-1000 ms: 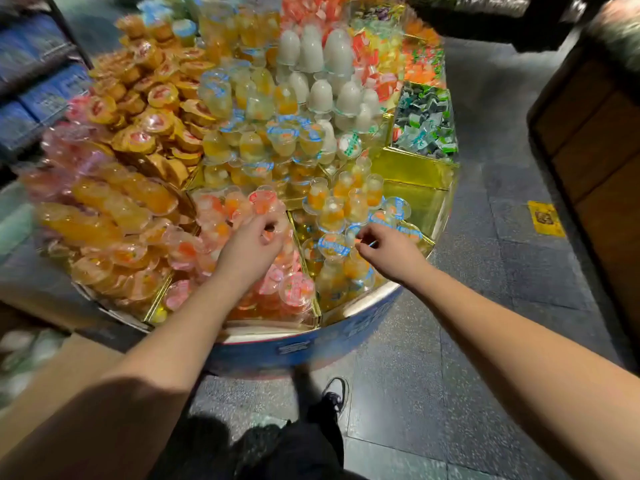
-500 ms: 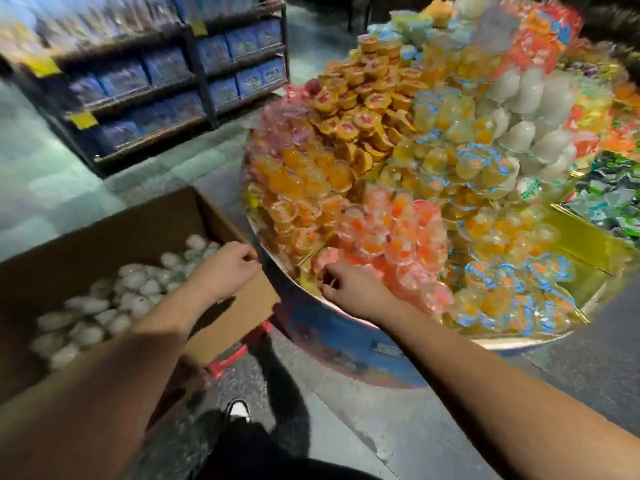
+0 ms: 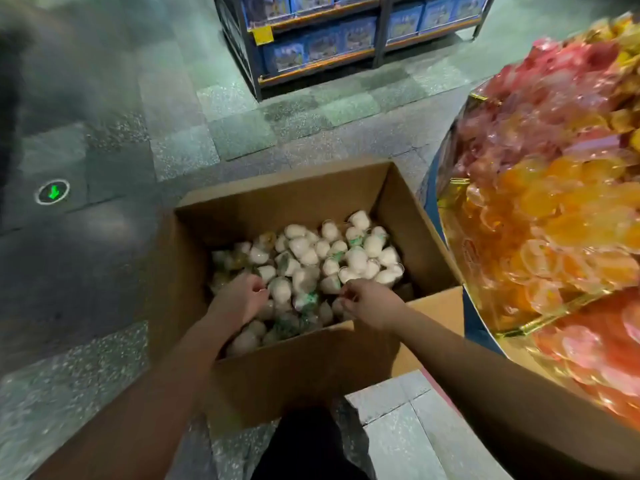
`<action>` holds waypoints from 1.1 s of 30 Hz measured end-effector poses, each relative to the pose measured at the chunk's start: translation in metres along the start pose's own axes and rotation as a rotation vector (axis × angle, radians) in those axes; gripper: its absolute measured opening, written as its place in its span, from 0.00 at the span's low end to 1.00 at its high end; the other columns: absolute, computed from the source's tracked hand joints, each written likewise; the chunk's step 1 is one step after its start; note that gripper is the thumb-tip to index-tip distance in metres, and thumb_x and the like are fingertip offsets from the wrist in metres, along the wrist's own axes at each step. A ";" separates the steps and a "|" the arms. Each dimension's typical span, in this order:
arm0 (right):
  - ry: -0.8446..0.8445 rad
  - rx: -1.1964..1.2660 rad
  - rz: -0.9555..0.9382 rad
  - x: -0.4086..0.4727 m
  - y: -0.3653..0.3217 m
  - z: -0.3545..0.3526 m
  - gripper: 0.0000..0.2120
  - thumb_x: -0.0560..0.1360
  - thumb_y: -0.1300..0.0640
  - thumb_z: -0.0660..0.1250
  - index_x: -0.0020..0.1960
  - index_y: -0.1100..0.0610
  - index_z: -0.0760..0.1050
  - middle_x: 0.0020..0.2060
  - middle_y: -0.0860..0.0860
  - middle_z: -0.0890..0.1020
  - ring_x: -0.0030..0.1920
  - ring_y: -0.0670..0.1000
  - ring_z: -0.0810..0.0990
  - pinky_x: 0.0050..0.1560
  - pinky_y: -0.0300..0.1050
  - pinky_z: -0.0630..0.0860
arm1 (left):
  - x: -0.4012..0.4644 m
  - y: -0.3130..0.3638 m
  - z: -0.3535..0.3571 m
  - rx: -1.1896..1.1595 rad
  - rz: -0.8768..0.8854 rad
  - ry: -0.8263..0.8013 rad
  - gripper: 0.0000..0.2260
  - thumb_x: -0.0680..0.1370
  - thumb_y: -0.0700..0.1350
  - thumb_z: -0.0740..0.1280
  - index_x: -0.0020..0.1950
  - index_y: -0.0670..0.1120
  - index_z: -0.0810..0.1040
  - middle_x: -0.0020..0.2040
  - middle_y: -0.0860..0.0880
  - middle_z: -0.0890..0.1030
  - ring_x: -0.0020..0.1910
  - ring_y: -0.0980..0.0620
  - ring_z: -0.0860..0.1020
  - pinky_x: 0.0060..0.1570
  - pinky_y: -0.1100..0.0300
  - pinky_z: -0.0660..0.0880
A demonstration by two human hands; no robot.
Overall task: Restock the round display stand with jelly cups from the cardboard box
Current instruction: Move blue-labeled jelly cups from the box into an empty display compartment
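Both hands are reaching down into the cardboard box, where the white jelly cups are lying heaped directly beneath and beyond the fingers. The left hand and right hand are curling equally near; whether either is gripping a cup, I cannot tell. The round display stand is standing just right.

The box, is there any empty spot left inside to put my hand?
A bare strip runs along the far wall of the cardboard box, behind the white jelly cups. The middle and near side are crowded with cups, where the left hand and right hand reach.
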State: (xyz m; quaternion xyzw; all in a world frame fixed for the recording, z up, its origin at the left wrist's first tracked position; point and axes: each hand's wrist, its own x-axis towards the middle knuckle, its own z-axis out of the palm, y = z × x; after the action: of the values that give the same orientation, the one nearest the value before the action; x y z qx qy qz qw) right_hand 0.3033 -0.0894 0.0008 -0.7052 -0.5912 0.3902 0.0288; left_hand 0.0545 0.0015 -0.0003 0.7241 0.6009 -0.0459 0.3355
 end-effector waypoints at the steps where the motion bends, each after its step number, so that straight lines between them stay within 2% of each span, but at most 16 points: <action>1: -0.036 -0.011 0.016 0.019 -0.005 0.006 0.09 0.80 0.52 0.62 0.54 0.56 0.75 0.46 0.54 0.78 0.47 0.55 0.76 0.46 0.49 0.74 | 0.013 -0.015 -0.004 -0.031 -0.049 -0.009 0.05 0.80 0.48 0.65 0.50 0.48 0.78 0.46 0.50 0.79 0.48 0.48 0.78 0.49 0.52 0.75; 3: -0.105 -0.056 0.044 0.052 -0.010 0.018 0.07 0.79 0.52 0.62 0.52 0.55 0.74 0.44 0.52 0.77 0.45 0.53 0.76 0.42 0.47 0.72 | 0.035 -0.043 -0.008 -0.058 -0.142 -0.034 0.05 0.79 0.49 0.65 0.51 0.49 0.77 0.48 0.50 0.78 0.46 0.50 0.77 0.45 0.55 0.74; 5: -0.158 -0.107 0.074 0.086 -0.011 0.030 0.08 0.78 0.50 0.61 0.52 0.53 0.74 0.45 0.51 0.79 0.45 0.53 0.77 0.44 0.49 0.76 | 0.053 -0.067 -0.006 -0.081 -0.213 -0.042 0.07 0.79 0.49 0.64 0.53 0.48 0.77 0.50 0.48 0.77 0.45 0.50 0.76 0.43 0.55 0.74; 7: -0.189 -0.147 0.112 0.117 -0.013 0.040 0.08 0.78 0.48 0.61 0.52 0.51 0.75 0.46 0.51 0.80 0.44 0.51 0.78 0.44 0.50 0.78 | 0.069 -0.087 -0.001 -0.116 -0.257 -0.041 0.08 0.80 0.47 0.63 0.54 0.45 0.77 0.51 0.45 0.77 0.46 0.48 0.76 0.45 0.54 0.74; 9: -0.190 -0.176 0.116 0.147 -0.019 0.045 0.07 0.78 0.50 0.62 0.52 0.51 0.75 0.47 0.51 0.80 0.44 0.51 0.77 0.40 0.47 0.75 | 0.082 -0.101 0.004 -0.136 -0.277 -0.041 0.09 0.80 0.46 0.62 0.56 0.43 0.76 0.54 0.43 0.76 0.48 0.45 0.76 0.47 0.54 0.74; 13: -0.142 -0.178 0.084 0.205 -0.035 0.050 0.16 0.79 0.51 0.62 0.64 0.56 0.73 0.58 0.54 0.77 0.56 0.55 0.77 0.50 0.48 0.75 | 0.109 -0.121 0.017 -0.048 -0.303 -0.043 0.15 0.80 0.46 0.60 0.65 0.41 0.71 0.65 0.41 0.68 0.57 0.41 0.72 0.58 0.50 0.71; 15: -0.113 -0.154 0.075 0.234 -0.042 0.057 0.19 0.78 0.52 0.63 0.66 0.58 0.72 0.61 0.56 0.75 0.58 0.57 0.76 0.54 0.50 0.75 | 0.123 -0.126 0.024 -0.002 -0.315 -0.072 0.22 0.80 0.47 0.61 0.72 0.41 0.65 0.71 0.40 0.63 0.64 0.38 0.70 0.62 0.48 0.69; 17: -0.060 -0.090 0.097 0.262 -0.050 0.064 0.18 0.78 0.54 0.62 0.66 0.60 0.71 0.61 0.58 0.74 0.59 0.59 0.75 0.54 0.48 0.73 | 0.138 -0.130 0.030 0.003 -0.381 -0.089 0.28 0.80 0.48 0.62 0.77 0.44 0.57 0.76 0.41 0.56 0.69 0.37 0.66 0.65 0.46 0.68; 19: -0.017 -0.066 0.093 0.287 -0.057 0.070 0.20 0.78 0.56 0.63 0.69 0.61 0.69 0.62 0.60 0.74 0.61 0.61 0.75 0.52 0.46 0.70 | 0.151 -0.135 0.035 0.042 -0.442 -0.107 0.30 0.81 0.49 0.61 0.79 0.45 0.53 0.79 0.41 0.51 0.72 0.38 0.63 0.67 0.45 0.66; 22: -0.058 -0.159 0.051 0.321 -0.067 0.080 0.27 0.79 0.54 0.63 0.76 0.58 0.61 0.67 0.60 0.72 0.64 0.61 0.74 0.58 0.50 0.73 | 0.168 -0.146 0.043 0.023 -0.509 -0.145 0.29 0.81 0.50 0.60 0.79 0.48 0.52 0.79 0.42 0.52 0.74 0.39 0.62 0.68 0.43 0.66; 25: -0.077 -0.371 -0.014 0.352 -0.069 0.091 0.25 0.77 0.54 0.64 0.73 0.55 0.64 0.70 0.57 0.66 0.68 0.60 0.70 0.62 0.54 0.73 | 0.177 -0.153 0.053 -0.015 -0.545 -0.143 0.30 0.81 0.52 0.60 0.80 0.48 0.51 0.77 0.42 0.58 0.73 0.40 0.63 0.68 0.44 0.66; 28: -0.037 -0.488 -0.041 0.370 -0.064 0.099 0.24 0.77 0.56 0.63 0.72 0.51 0.65 0.71 0.54 0.64 0.67 0.62 0.70 0.58 0.56 0.73 | 0.178 -0.151 0.064 0.078 -0.538 -0.089 0.32 0.80 0.53 0.62 0.79 0.45 0.51 0.74 0.42 0.60 0.70 0.40 0.65 0.65 0.47 0.67; 31: -0.041 -0.564 -0.059 0.376 -0.055 0.105 0.30 0.78 0.55 0.63 0.77 0.49 0.57 0.73 0.53 0.64 0.68 0.61 0.70 0.56 0.55 0.72 | 0.180 -0.150 0.069 0.148 -0.540 -0.076 0.32 0.80 0.52 0.64 0.78 0.44 0.53 0.74 0.43 0.59 0.68 0.40 0.65 0.63 0.48 0.68; 33: -0.040 -0.583 -0.050 0.379 -0.051 0.110 0.30 0.78 0.55 0.61 0.78 0.50 0.55 0.73 0.54 0.65 0.68 0.62 0.69 0.58 0.56 0.70 | 0.182 -0.151 0.069 0.173 -0.537 -0.085 0.30 0.81 0.49 0.63 0.78 0.44 0.54 0.73 0.43 0.58 0.68 0.40 0.64 0.62 0.49 0.69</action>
State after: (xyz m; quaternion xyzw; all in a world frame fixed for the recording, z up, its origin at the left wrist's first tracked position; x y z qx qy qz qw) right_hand 0.1967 0.2039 -0.2456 -0.6612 -0.6960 0.2168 -0.1772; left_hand -0.0080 0.1249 -0.2042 0.5623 0.7505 -0.2144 0.2731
